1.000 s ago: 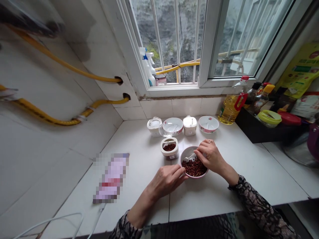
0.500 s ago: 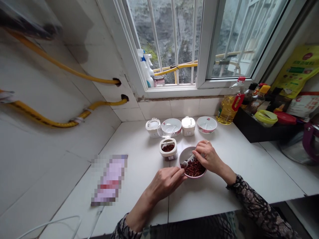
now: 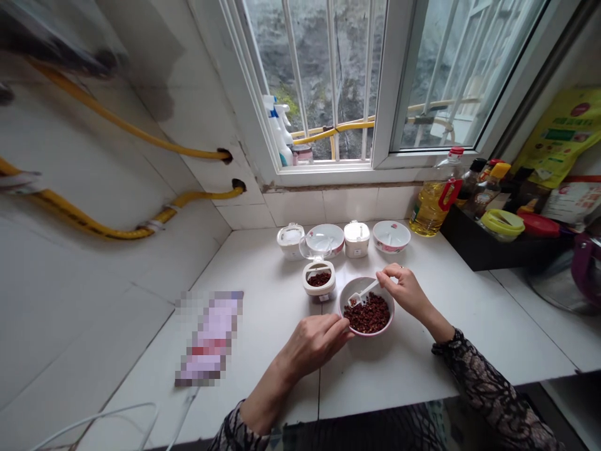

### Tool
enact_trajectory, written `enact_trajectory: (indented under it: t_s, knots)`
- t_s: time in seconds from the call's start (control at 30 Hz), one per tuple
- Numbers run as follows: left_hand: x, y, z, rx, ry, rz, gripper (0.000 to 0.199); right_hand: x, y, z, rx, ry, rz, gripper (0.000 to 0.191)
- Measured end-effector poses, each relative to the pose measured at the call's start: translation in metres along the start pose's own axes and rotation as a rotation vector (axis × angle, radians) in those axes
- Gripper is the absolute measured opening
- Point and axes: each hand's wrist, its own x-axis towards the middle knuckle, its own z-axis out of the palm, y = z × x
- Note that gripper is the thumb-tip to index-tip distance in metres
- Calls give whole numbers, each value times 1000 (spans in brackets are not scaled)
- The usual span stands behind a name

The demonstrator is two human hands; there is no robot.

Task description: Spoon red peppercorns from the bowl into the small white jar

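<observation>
A round bowl (image 3: 344, 290) stands on the white counter, partly filled with dark red dried peppercorns (image 3: 370, 316). My left hand (image 3: 319, 341) grips the bowl's near left rim between thumb and fingers. Pinched by its handle in my right hand (image 3: 402, 289) is a small white spoon (image 3: 364, 294), slanting down over the bowl. Its scoop, with a few peppercorns in it, lies at the left edge of the heap. Just behind and left of the bowl sits a seasoning jar (image 3: 319, 282), lid raised, holding more peppercorns.
Along the back stand a jar of white grains (image 3: 291, 241), a flowered bowl (image 3: 335, 248), a closed jar (image 3: 357, 239) and another flowered bowl (image 3: 391, 238). An oil bottle (image 3: 428, 203) and a black rack (image 3: 469, 241) of condiments are at right. A blurred purple packet (image 3: 213, 338) lies left.
My right hand has shifted right and drawn back from over the bowl, so more of the spoon's handle shows. The spoon's scoop has lifted slightly. My left hand stays on the rim.
</observation>
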Motion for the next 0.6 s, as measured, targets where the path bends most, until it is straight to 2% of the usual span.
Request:
enact_trajectory:
  t_s: [0.23,0.33,0.47,0.53,0.6]
  knots:
    - [1,0,0,-2,1,-1,19,7,6,5,194,-31,241,46]
    - [3,0,-1,-5,7,8,21,15,-1,8,238,20,257,46]
    - [3,0,0,-7,16,15,20,27,-25,15,148,143,71,40]
    - [2,-1,2,-7,19,17,19,31,-38,21,25,236,-84,38]
    - [1,-1,3,-1,16,16,19,32,-48,28,-132,255,-279,35]
